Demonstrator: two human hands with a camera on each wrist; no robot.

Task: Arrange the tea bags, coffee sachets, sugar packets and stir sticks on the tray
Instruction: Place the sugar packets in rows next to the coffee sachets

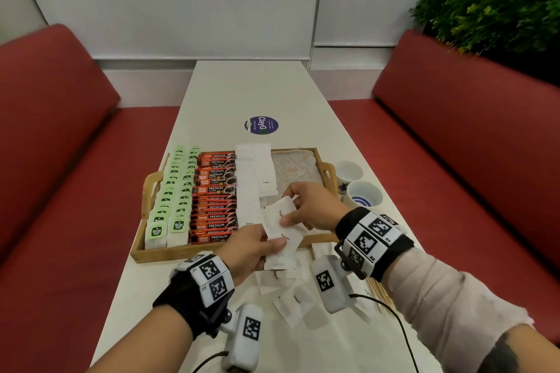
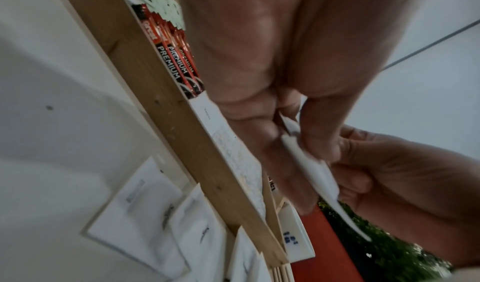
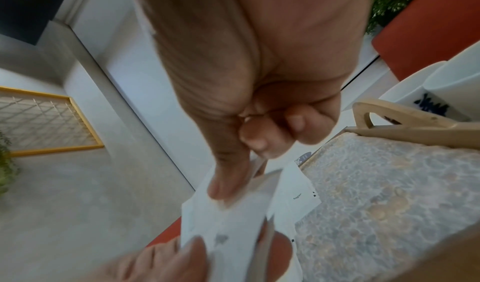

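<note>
A wooden tray (image 1: pixel 153 253) holds two rows of green tea bags (image 1: pixel 169 200), a column of red coffee sachets (image 1: pixel 215 200) and rows of white sugar packets (image 1: pixel 253 172). Above the tray's near edge my left hand (image 1: pixel 257 247) grips a small stack of sugar packets (image 1: pixel 280 233) from below. My right hand (image 1: pixel 298 215) pinches the top of that stack (image 3: pixel 233 210) between thumb and fingers. The stack (image 2: pixel 309 163) shows edge-on in the left wrist view. Several loose sugar packets (image 1: pixel 295 301) lie on the white table. Wooden stir sticks (image 1: pixel 377 289) lie under my right wrist.
Two white cups (image 1: pixel 362 195) with blue marks stand just right of the tray. The tray's right part shows its bare speckled liner (image 1: pixel 298 165). A round blue sticker (image 1: pixel 261 125) sits further up the table. Red benches (image 1: pixel 472 136) flank both sides, with a plant (image 1: pixel 497 6) at right.
</note>
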